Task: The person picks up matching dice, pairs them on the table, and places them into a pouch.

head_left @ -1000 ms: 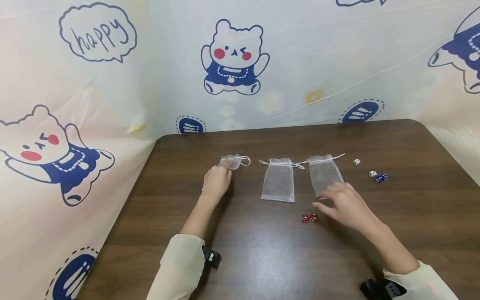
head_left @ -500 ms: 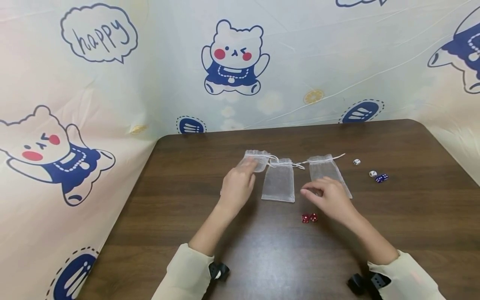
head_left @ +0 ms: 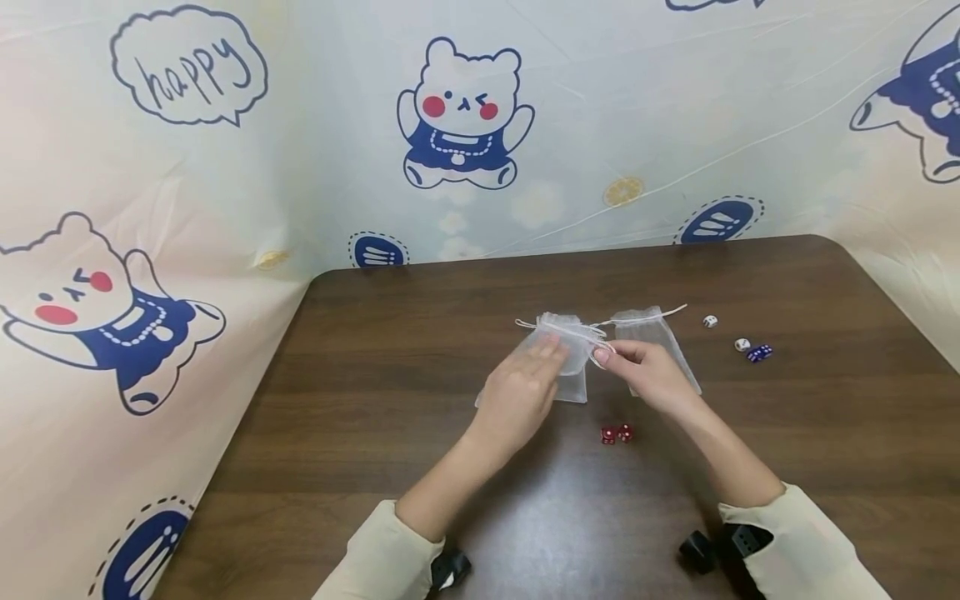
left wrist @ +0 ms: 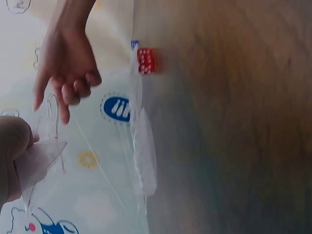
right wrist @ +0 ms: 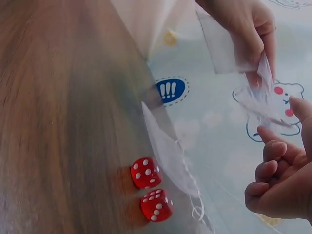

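though near bags (head_left: 576, 360), red dice (head_left: 608, 435) outside

Sheer white drawstring bag (left wrist: 36, 163), held raised over flat bag (head_left: 574, 392).

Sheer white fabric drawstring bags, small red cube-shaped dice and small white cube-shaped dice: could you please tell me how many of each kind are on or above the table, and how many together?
Sheer white drawstring bags: 3
Red dice: 2
White dice: 2
Total: 7
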Demonstrator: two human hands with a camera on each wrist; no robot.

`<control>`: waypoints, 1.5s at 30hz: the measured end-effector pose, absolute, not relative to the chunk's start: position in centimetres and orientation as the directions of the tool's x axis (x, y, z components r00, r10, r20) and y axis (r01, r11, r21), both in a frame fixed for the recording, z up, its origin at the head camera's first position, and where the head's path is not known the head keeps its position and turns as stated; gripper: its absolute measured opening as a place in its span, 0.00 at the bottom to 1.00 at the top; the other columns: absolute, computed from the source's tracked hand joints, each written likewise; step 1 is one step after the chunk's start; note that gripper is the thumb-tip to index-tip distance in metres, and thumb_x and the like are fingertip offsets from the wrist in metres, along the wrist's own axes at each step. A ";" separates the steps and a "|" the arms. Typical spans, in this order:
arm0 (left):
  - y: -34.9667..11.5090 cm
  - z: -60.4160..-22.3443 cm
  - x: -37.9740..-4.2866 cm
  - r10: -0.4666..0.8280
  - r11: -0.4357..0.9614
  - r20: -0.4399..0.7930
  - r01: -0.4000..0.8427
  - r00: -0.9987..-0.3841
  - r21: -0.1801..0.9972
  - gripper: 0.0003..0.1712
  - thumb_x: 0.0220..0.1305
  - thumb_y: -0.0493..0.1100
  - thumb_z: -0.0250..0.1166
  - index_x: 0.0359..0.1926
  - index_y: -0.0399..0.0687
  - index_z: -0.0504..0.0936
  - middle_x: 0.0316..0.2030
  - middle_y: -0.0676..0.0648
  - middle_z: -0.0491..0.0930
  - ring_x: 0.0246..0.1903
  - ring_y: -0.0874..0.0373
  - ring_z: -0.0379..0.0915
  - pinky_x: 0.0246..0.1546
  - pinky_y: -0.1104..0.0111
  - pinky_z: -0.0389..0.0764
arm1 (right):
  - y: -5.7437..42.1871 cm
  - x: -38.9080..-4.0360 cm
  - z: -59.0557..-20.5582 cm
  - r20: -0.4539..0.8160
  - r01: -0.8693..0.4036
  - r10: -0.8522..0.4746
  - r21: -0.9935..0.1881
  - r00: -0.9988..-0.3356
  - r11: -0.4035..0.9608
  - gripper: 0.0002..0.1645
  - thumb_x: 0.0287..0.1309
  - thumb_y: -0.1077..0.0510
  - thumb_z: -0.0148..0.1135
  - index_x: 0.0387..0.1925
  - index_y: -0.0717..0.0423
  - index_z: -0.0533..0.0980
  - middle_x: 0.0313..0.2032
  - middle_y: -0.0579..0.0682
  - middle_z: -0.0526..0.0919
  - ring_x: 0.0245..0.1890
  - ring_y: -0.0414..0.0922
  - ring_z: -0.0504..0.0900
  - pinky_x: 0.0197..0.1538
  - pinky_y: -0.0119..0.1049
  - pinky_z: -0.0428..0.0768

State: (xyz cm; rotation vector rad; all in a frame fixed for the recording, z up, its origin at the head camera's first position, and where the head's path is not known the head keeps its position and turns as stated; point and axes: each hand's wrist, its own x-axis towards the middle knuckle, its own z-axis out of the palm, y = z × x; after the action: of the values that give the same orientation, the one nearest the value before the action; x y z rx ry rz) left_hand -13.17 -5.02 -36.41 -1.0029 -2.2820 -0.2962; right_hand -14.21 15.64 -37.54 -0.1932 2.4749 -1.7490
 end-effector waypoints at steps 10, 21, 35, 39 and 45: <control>-3.7 -37.2 -11.9 0.659 0.660 0.563 0.742 -0.498 -0.117 0.19 0.54 0.38 0.64 0.49 0.41 0.81 0.49 0.44 0.78 0.52 0.55 0.73 0.53 0.66 0.70 | 15.5 -14.3 -37.8 -0.005 -0.027 -0.153 -0.977 -0.988 0.212 0.21 0.57 0.57 0.59 0.42 0.76 0.75 0.29 0.45 0.81 0.29 0.37 0.71 0.36 0.33 0.69; -3.5 -37.7 -11.6 0.684 0.629 0.515 0.775 -0.516 -0.058 0.20 0.58 0.43 0.63 0.52 0.41 0.79 0.54 0.44 0.74 0.56 0.55 0.69 0.55 0.66 0.67 | 15.9 -14.2 -37.3 0.031 -0.056 -0.082 -0.947 -0.996 0.315 0.18 0.55 0.58 0.61 0.39 0.73 0.78 0.18 0.44 0.76 0.17 0.36 0.67 0.20 0.30 0.66; -5.5 -35.3 -13.2 0.388 0.633 0.758 0.749 -0.524 0.194 0.14 0.55 0.35 0.62 0.44 0.36 0.81 0.41 0.43 0.82 0.40 0.53 0.78 0.42 0.66 0.74 | 16.9 -13.2 -34.0 0.479 -0.400 0.117 -0.824 -0.870 0.401 0.03 0.47 0.69 0.66 0.27 0.66 0.80 0.22 0.41 0.72 0.25 0.37 0.67 0.24 0.27 0.63; -5.9 -33.9 -13.4 0.271 0.588 0.777 0.737 -0.568 0.334 0.12 0.55 0.33 0.61 0.42 0.36 0.81 0.41 0.44 0.81 0.39 0.53 0.76 0.41 0.65 0.73 | 17.0 -12.9 -33.5 0.598 -0.510 0.034 -0.711 -0.801 0.484 0.05 0.44 0.72 0.67 0.24 0.63 0.80 0.19 0.43 0.70 0.25 0.37 0.64 0.25 0.29 0.60; -6.0 -31.6 -12.6 0.238 0.492 0.739 0.734 -0.630 0.467 0.08 0.55 0.33 0.61 0.38 0.37 0.79 0.48 0.44 0.77 0.48 0.54 0.72 0.50 0.65 0.69 | 16.7 -12.3 -33.8 0.734 -0.669 -0.126 -0.516 -0.667 0.534 0.10 0.38 0.74 0.68 0.23 0.59 0.80 0.19 0.42 0.71 0.26 0.38 0.63 0.28 0.28 0.61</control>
State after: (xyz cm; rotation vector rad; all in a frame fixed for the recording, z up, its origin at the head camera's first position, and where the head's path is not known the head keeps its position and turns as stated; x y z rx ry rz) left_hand -12.56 -5.99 -31.60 -0.7961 -2.1350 -1.0688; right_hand -12.27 16.68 -33.84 -0.9854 3.2731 -1.6760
